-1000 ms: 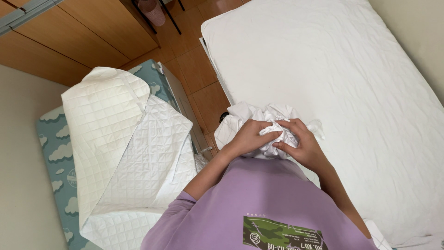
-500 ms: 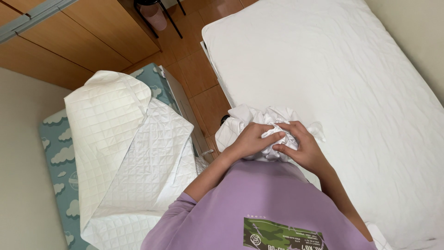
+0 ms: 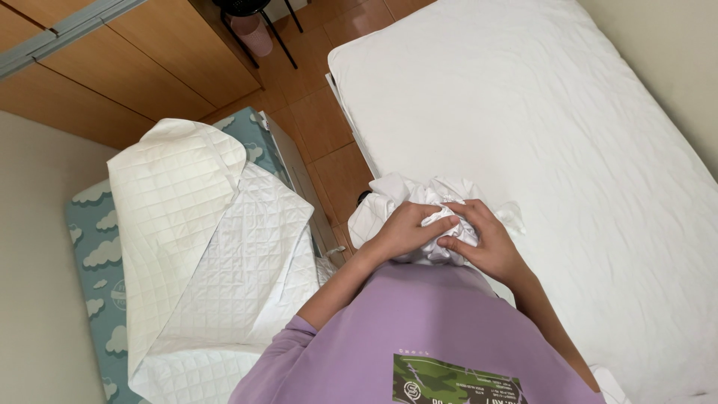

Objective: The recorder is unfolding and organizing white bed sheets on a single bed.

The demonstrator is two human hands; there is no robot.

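My hands, left (image 3: 407, 232) and right (image 3: 486, 243), meet on the bundled sheet (image 3: 419, 198) at the bed's (image 3: 568, 142) near corner. The quilted pad (image 3: 209, 254) lies left on a mattress (image 3: 86, 247); floor (image 3: 318, 127) between.

Lighting is bright, even and diffuse. My hands cast only soft shadows. The white bed (image 3: 568, 150) nears overexposure at 1 o'clock (no hard glare). Focus sharp throughout.

A single camera, worn on the person's head, looks steeply down over a purple shirt (image 3: 419, 337) at both hands, which are close below it. It takes in the white bed (image 3: 568, 150) on the right, the quilted cover (image 3: 202, 247) on the left, and the wooden floor (image 3: 321, 127) between.
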